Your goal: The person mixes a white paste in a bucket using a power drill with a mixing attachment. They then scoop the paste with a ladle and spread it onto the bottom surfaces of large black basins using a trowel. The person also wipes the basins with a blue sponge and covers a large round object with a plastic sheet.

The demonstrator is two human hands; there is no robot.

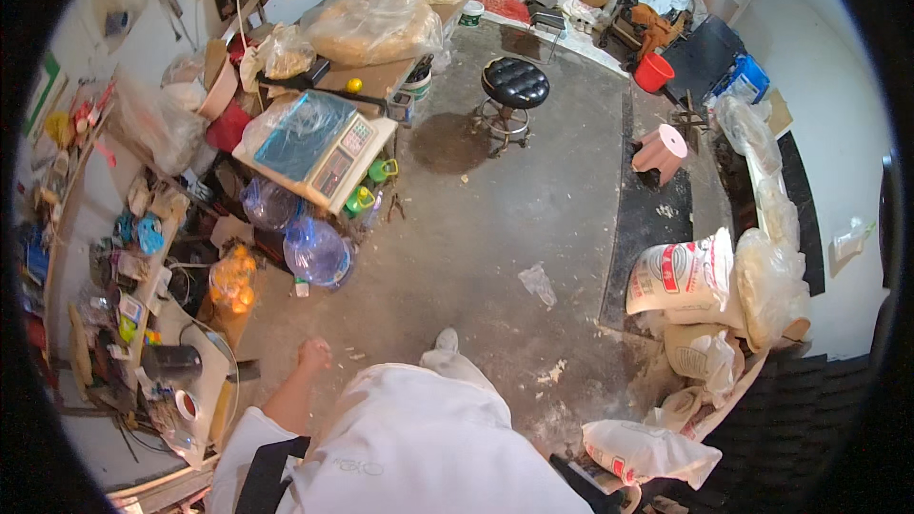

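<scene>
My left hand [314, 354] hangs low beside my body, over the grey concrete floor. Its fingers look loosely curled, and nothing shows in them. Nearest to it are an orange-filled clear bag [233, 281] and a big bluish water bottle [318, 252]. My right hand does not show. At my right side lies a white sack with red print [652, 452]. One light shoe [446, 341] pokes out below my white top.
A scale [319, 148] sits on the left bench near large bagged goods [371, 27]. On the floor stand a black round stool [514, 86], a pink stool [659, 154], a red bucket [653, 71] and a printed sack [681, 274]. A plastic scrap [538, 283] lies mid-floor.
</scene>
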